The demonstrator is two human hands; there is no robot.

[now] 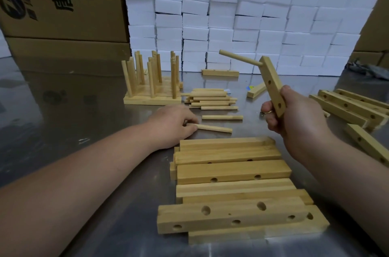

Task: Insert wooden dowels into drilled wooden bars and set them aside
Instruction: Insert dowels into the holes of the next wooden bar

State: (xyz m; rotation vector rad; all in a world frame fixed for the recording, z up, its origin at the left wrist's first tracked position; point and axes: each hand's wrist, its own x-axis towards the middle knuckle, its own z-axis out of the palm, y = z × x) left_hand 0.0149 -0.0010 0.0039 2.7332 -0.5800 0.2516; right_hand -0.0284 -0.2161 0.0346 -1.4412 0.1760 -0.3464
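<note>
My right hand [294,117] grips the lower end of a drilled wooden bar [272,85], held up and tilted above the table. One dowel [240,57] sticks out of the bar's top hole, pointing left. My left hand [174,124] rests on the metal table and pinches the end of a loose dowel [216,128]. Another single dowel [222,117] lies just beyond it. A heap of loose dowels [210,99] lies behind that. A stack of drilled bars [231,172] lies in front of me.
Finished bars with upright dowels [151,82] stand at the back left. More drilled bars [353,107] lie at the right, and two bars [220,72] [255,91] lie farther back. White foam blocks [252,21] and cardboard boxes [63,4] wall off the back.
</note>
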